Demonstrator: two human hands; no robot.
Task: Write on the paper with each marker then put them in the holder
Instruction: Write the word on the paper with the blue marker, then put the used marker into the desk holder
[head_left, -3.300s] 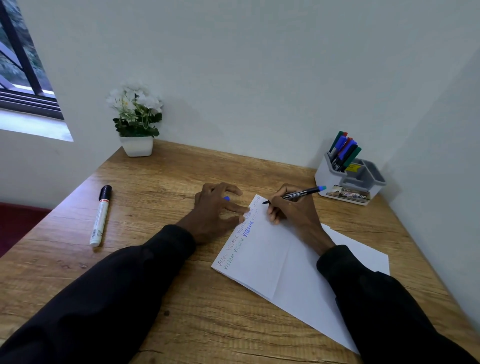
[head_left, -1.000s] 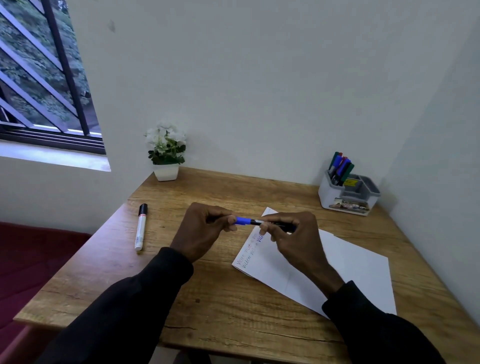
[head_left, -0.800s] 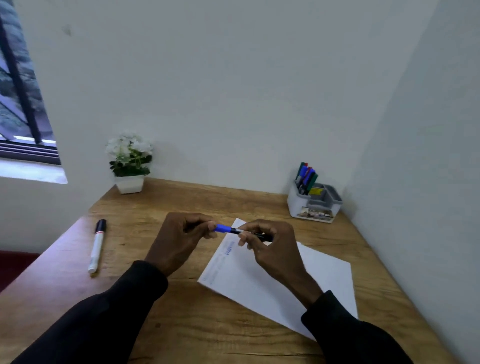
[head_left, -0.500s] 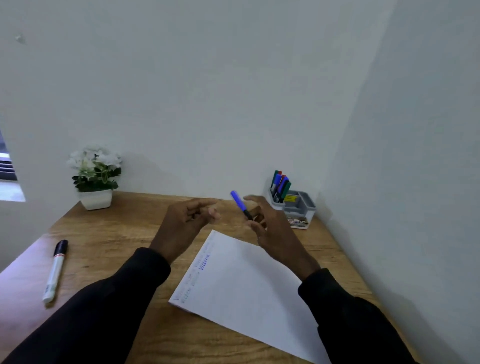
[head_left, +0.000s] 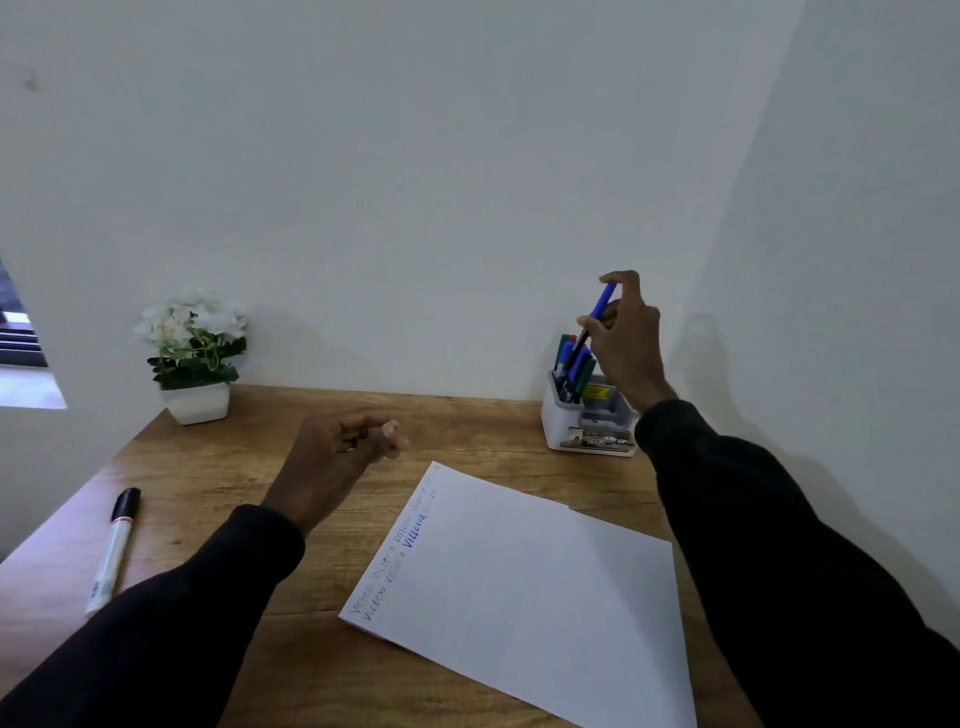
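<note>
At lower left a white marker (head_left: 113, 552) lies on the counter (head_left: 218, 483), a plant (head_left: 193, 353) behind it. The left hand (head_left: 332, 462) hovers mid-frame, fingers loosely curled, empty. The paper (head_left: 524, 587) lies at lower centre. At right, the right hand (head_left: 626, 338) pinches a blue marker (head_left: 597, 312) above the holder (head_left: 563, 426).

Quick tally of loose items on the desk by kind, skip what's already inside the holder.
Markers: 2, the white marker lying on the desk and the blue marker in the right hand
Paper: 1
Holder: 1
Potted plant: 1
Total: 5
</note>
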